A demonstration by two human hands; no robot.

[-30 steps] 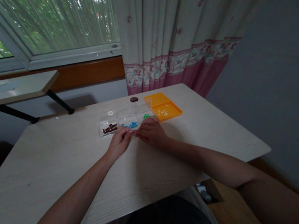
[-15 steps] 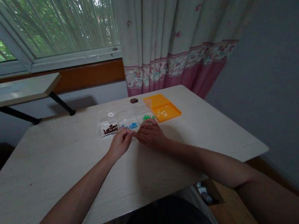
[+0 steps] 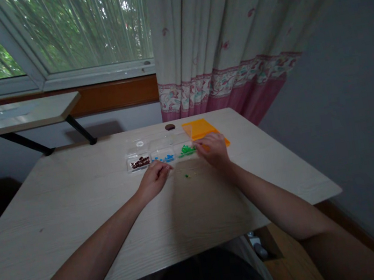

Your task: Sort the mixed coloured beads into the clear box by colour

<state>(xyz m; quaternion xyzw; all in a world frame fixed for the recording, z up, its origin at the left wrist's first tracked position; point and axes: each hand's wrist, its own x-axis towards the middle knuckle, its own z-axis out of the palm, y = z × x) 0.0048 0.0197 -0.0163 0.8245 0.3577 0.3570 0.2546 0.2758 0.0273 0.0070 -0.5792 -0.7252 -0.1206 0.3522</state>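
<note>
My left hand (image 3: 154, 179) rests on the table just in front of the blue pieces (image 3: 167, 158), its fingers pressed together. Whatever those fingertips hold is too small to make out. My right hand (image 3: 214, 150) is over the near part of an orange case (image 3: 201, 128), beside the green pieces (image 3: 187, 149). Its fingers are bent in a pinch, and anything between them is hidden. A clear divided box (image 3: 128, 164) holds the blue and green pieces, with dark brown pieces (image 3: 140, 162) at its left. One tiny green piece (image 3: 187, 176) lies on the table between my hands.
Behind the clear box is a dark oval spot (image 3: 170, 127) on the light wooden table (image 3: 86, 198). A raised shelf (image 3: 26, 113) on black supports stands at the back left. A curtain (image 3: 195, 82) hangs beyond the table, and a wall is on the right.
My hands were together before the clear box. The right one has moved right and away from me, over the orange case. The tiny green piece on the table now shows. My left hand has barely moved.
</note>
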